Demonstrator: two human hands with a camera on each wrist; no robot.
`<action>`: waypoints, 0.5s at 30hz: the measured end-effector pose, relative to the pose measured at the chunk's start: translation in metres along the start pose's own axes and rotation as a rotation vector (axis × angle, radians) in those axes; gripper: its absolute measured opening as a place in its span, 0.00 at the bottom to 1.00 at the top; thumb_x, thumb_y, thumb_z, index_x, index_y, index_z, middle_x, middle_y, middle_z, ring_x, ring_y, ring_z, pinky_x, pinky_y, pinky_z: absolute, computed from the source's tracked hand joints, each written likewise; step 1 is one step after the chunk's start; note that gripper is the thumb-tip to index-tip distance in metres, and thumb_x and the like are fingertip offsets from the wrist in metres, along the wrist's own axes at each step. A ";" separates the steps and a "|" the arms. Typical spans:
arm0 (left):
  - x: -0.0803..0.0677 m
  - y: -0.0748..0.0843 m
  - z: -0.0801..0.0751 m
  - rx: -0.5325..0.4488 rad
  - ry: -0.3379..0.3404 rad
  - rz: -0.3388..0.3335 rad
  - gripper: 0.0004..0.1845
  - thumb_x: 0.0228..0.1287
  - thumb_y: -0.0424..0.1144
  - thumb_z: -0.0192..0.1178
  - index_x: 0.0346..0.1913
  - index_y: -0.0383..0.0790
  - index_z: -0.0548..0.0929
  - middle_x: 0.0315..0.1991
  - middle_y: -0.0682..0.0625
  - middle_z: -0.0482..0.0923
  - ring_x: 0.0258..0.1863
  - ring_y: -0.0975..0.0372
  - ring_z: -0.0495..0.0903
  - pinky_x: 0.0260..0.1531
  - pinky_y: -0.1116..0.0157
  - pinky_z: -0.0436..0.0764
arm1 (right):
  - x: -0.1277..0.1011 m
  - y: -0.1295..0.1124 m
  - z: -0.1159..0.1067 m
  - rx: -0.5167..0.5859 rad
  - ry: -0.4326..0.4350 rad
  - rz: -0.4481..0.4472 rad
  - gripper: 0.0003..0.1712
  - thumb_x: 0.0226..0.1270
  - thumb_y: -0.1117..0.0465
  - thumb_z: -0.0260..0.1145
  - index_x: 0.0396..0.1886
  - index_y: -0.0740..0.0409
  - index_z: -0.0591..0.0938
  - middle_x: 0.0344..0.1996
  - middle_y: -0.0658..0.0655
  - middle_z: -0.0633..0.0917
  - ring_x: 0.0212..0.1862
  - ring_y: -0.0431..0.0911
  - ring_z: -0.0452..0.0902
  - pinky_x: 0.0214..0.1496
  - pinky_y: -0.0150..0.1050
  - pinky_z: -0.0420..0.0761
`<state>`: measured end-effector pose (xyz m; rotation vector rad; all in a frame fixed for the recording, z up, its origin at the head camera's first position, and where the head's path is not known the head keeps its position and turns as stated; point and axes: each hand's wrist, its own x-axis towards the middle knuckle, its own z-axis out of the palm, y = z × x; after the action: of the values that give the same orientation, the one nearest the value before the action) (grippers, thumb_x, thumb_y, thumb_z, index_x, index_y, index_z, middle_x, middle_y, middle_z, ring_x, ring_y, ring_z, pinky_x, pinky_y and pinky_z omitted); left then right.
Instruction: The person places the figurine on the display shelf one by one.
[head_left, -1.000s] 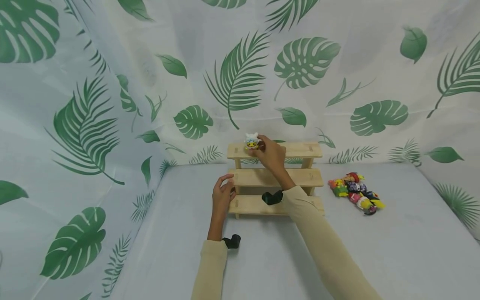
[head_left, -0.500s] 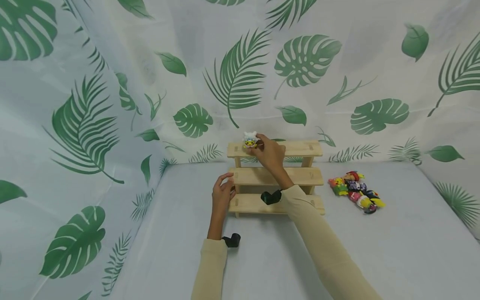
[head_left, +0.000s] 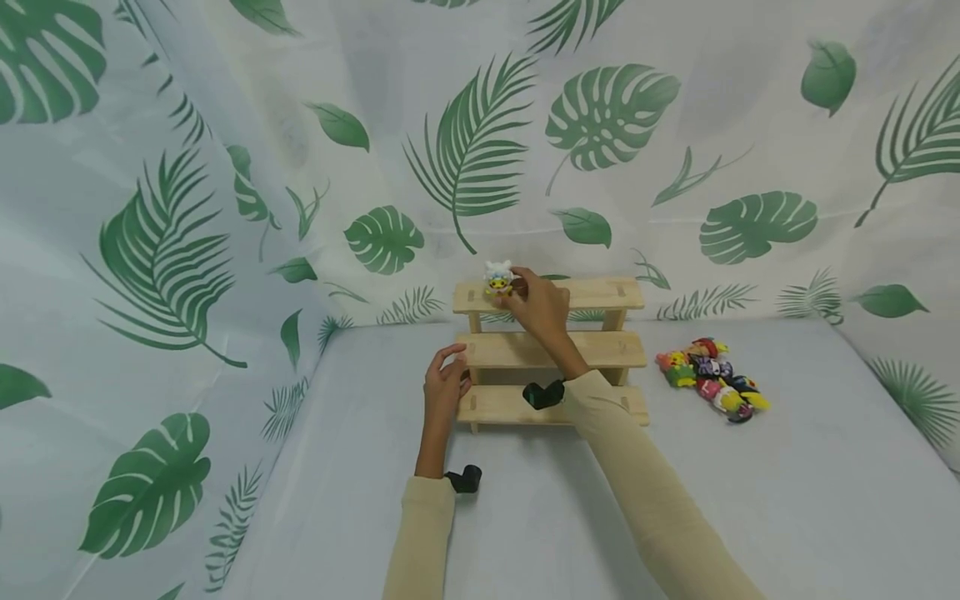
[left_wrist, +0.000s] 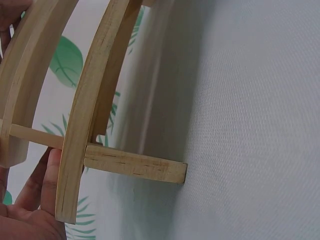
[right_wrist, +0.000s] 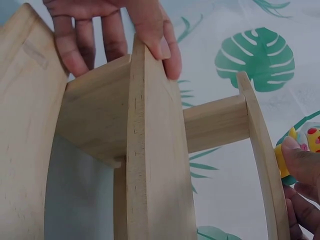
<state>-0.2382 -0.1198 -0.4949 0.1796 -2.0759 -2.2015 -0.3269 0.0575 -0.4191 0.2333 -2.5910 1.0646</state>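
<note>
A three-tier wooden display stand (head_left: pixel 510 350) is near the back of the surface. At its left end my left hand (head_left: pixel 444 385) grips the middle tier; in the right wrist view, fingers of that left hand (right_wrist: pixel 107 25) lie on both sides of the board's end. On the top tier, towards the left, my right hand (head_left: pixel 543 312) pinches a small toy figure (head_left: pixel 498 277) with a white eared hood and yellow face. The figure is upright, at the board's surface. The right wrist view shows the thumb (right_wrist: pixel 302 160) against the figure's yellow side.
Several colourful toy figures (head_left: pixel 712 379) lie in a pile on the white surface, right of the stand. A leaf-printed cloth (head_left: pixel 480 158) hangs behind and on the left side. Black wrist cameras (head_left: pixel 467 480) stick out from both wrists.
My right hand has shifted the figure slightly left along the top tier. The left hand keeps its place on the stand. The head view tilts very slightly.
</note>
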 end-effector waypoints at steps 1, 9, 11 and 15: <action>-0.001 0.000 0.000 -0.001 0.005 -0.004 0.17 0.72 0.44 0.58 0.57 0.40 0.79 0.38 0.48 0.82 0.33 0.59 0.79 0.34 0.61 0.82 | -0.001 0.000 0.000 0.002 -0.005 0.001 0.33 0.60 0.48 0.72 0.64 0.51 0.76 0.45 0.56 0.88 0.46 0.52 0.82 0.53 0.55 0.66; -0.014 0.005 0.002 0.031 -0.004 -0.049 0.17 0.73 0.44 0.56 0.58 0.41 0.79 0.40 0.39 0.83 0.37 0.48 0.80 0.40 0.54 0.83 | -0.017 0.006 -0.006 0.056 -0.040 0.028 0.35 0.60 0.52 0.73 0.65 0.58 0.75 0.51 0.56 0.86 0.52 0.51 0.81 0.62 0.57 0.62; -0.013 0.006 0.002 0.039 -0.005 -0.037 0.17 0.73 0.45 0.56 0.59 0.41 0.79 0.40 0.37 0.83 0.39 0.47 0.80 0.41 0.53 0.83 | -0.019 0.007 -0.010 0.088 -0.028 0.009 0.35 0.60 0.53 0.73 0.64 0.61 0.75 0.51 0.58 0.86 0.53 0.52 0.81 0.64 0.58 0.61; -0.008 0.011 0.002 0.037 -0.007 -0.019 0.18 0.73 0.46 0.55 0.59 0.42 0.78 0.42 0.32 0.81 0.42 0.47 0.80 0.45 0.50 0.82 | -0.019 0.011 -0.018 0.146 0.009 -0.057 0.33 0.60 0.56 0.73 0.63 0.65 0.75 0.50 0.62 0.85 0.51 0.55 0.82 0.63 0.54 0.71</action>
<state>-0.2309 -0.1176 -0.4838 0.1962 -2.1292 -2.1784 -0.3080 0.0783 -0.4206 0.3343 -2.4853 1.2320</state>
